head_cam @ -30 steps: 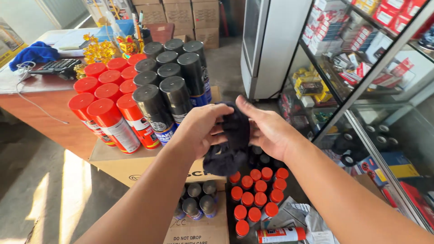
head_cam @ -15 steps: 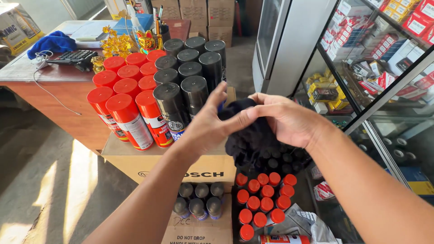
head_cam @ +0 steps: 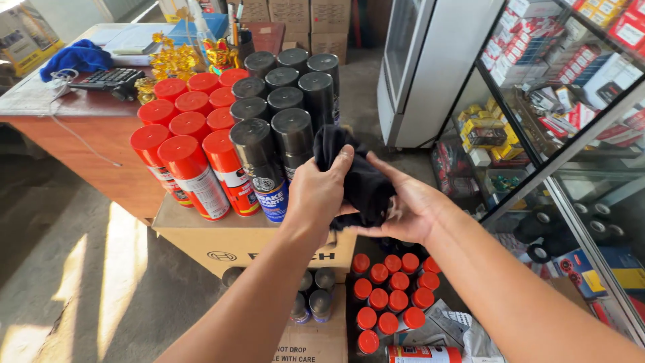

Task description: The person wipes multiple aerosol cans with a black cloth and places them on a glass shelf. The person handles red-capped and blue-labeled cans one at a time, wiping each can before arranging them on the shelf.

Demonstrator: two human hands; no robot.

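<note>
Cloth (head_cam: 359, 176), black and bunched, sits at centre frame between both hands. Left hand (head_cam: 321, 191) grips its left side, fingers curled round the fabric with the thumb pressed on top near the upper edge. Right hand (head_cam: 410, 208) lies under and against the right side, palm turned up, fingers (head_cam: 386, 171) spread and laid along the fabric. Whether the right thumb pinches the cloth cannot be told; the fabric hides it.

Just left of the hands, a block of spray cans stands upright on a cardboard box (head_cam: 228, 238): red-capped cans (head_cam: 191, 134) on the left side, black-capped cans (head_cam: 285, 94) on the right. The nearest black can is just beside the left hand, perhaps touching the knuckles.

Lower centre of the frame, below the hands, more cans stand seen from above: a cluster of small red caps (head_cam: 390, 296) and a few dark caps (head_cam: 312, 296) in an open carton.

Upper left: wooden desk (head_cam: 80, 128) carrying a blue rag (head_cam: 75, 57), a calculator (head_cam: 107, 78) and gold ornaments (head_cam: 176, 60).

Right side of the frame: glass shelving (head_cam: 557, 101) filled with boxed goods. Upper centre, a white cabinet (head_cam: 437, 60) with stacked cartons to its left.
</note>
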